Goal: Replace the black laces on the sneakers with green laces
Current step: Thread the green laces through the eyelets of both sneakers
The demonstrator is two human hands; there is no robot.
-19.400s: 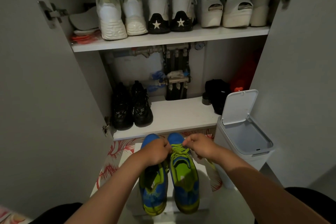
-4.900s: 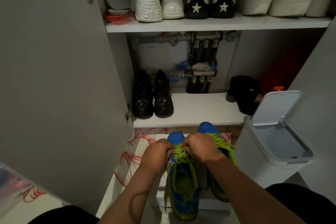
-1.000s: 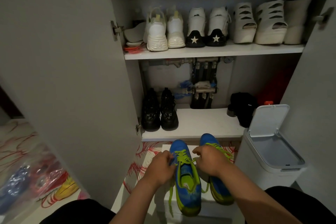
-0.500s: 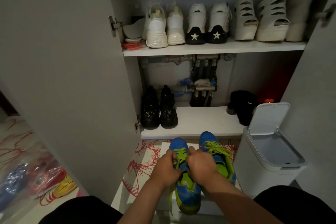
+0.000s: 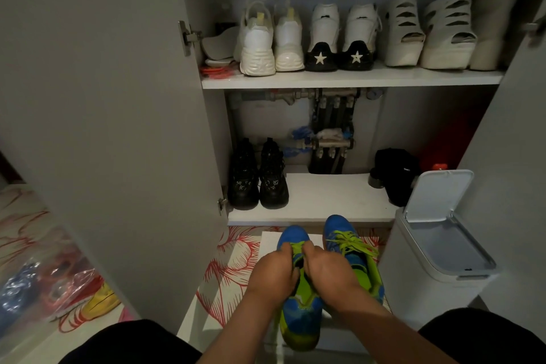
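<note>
**Left hand (image 5: 274, 272) and right hand (image 5: 328, 270) grasp a green lace (image 5: 297, 248)**

Two blue-and-green sneakers stand side by side on a white box (image 5: 269, 242) before an open cabinet, toes pointing at it. Both hands sit close together over the left sneaker (image 5: 301, 322), knuckles up. Their fingers are curled down round the green lace near the toe end of the lacing. Each hand is clenched on that lace, and the fingertips are hidden beneath the hands. The right sneaker (image 5: 339, 224) lies just beside it, touched by neither hand. Its green laces (image 5: 351, 244) are threaded and splay loosely over the tongue.

A white bin (image 5: 437, 284) stands just right of the box with its lid (image 5: 438, 195) tipped up. The cabinet door (image 5: 103, 127) hangs open on the left. A pair of black shoes (image 5: 258, 180) stands at the left end of the lower shelf (image 5: 325, 201), and a dark bundle (image 5: 396, 174) sits at its right end. Pipes (image 5: 331, 127) run down the back wall between them. The upper shelf (image 5: 339, 80) carries a row of white shoes (image 5: 325, 35). The floor (image 5: 233, 263) round the box has a red floral pattern. Far left, behind the door, lies a clear plastic bag (image 5: 44, 289) of coloured things, too blurred to name.
</note>
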